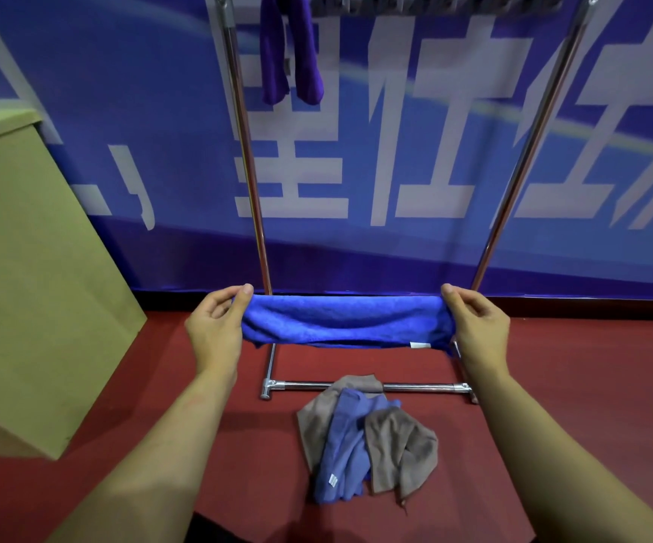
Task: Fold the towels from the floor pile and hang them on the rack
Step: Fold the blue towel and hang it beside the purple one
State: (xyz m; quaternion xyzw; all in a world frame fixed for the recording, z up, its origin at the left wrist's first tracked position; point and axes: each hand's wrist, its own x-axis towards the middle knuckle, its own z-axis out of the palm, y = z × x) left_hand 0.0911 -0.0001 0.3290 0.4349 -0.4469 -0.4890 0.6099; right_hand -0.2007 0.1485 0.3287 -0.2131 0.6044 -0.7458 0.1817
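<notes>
Fold step in hand: your left hand [215, 327] and right hand [477, 327] each hold a pinching grip on an end of the blue towel [346, 321], stretched mid-air before the rack [528, 150]; next, likely lift it over the top bar; floor pile [368, 440] remains.

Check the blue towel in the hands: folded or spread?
Folded: the blue towel is a narrow doubled band stretched between left hand and right hand, tag at its lower edge.

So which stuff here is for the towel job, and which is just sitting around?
For the job:
blue towel held by left hand and right hand
floor pile
rack
purple towel, already hung

Just sitting around:
cardboard box
banner
</notes>
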